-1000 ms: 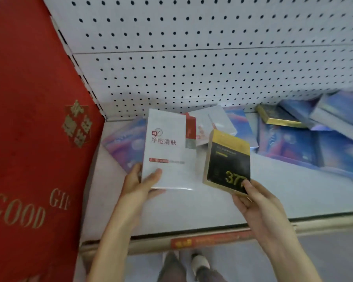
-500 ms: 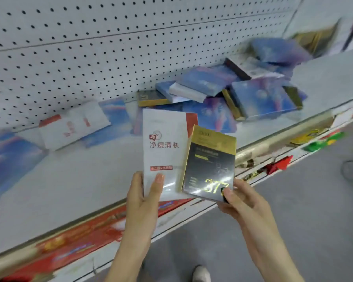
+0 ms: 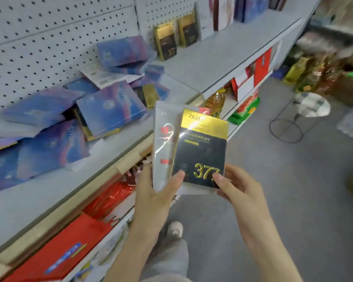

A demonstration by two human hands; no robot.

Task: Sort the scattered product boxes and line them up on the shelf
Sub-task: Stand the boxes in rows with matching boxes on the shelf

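My left hand [image 3: 157,192] grips the lower edge of a white box [image 3: 163,147] with red print, held upright in front of the shelf edge. My right hand [image 3: 238,186] pinches the bottom corner of a black and gold box [image 3: 202,147] marked 377, which overlaps the white box. On the grey shelf [image 3: 202,64] a heap of blue-purple boxes [image 3: 110,106] lies scattered at the left. Farther right, two black and gold boxes [image 3: 175,39] stand upright in a row against the pegboard, with more upright boxes [image 3: 222,11] beyond them.
A white pegboard [image 3: 49,37] backs the shelf. Red packages [image 3: 73,247] fill the lower shelf under my arms. A round wire stool [image 3: 300,117] and bagged goods [image 3: 318,76] stand on the grey floor at the right. My shoe [image 3: 174,228] shows below.
The view has swung right along the shelf. Both hands carried their boxes rightward, away from the left end, and the gold box now overlaps the white one more.
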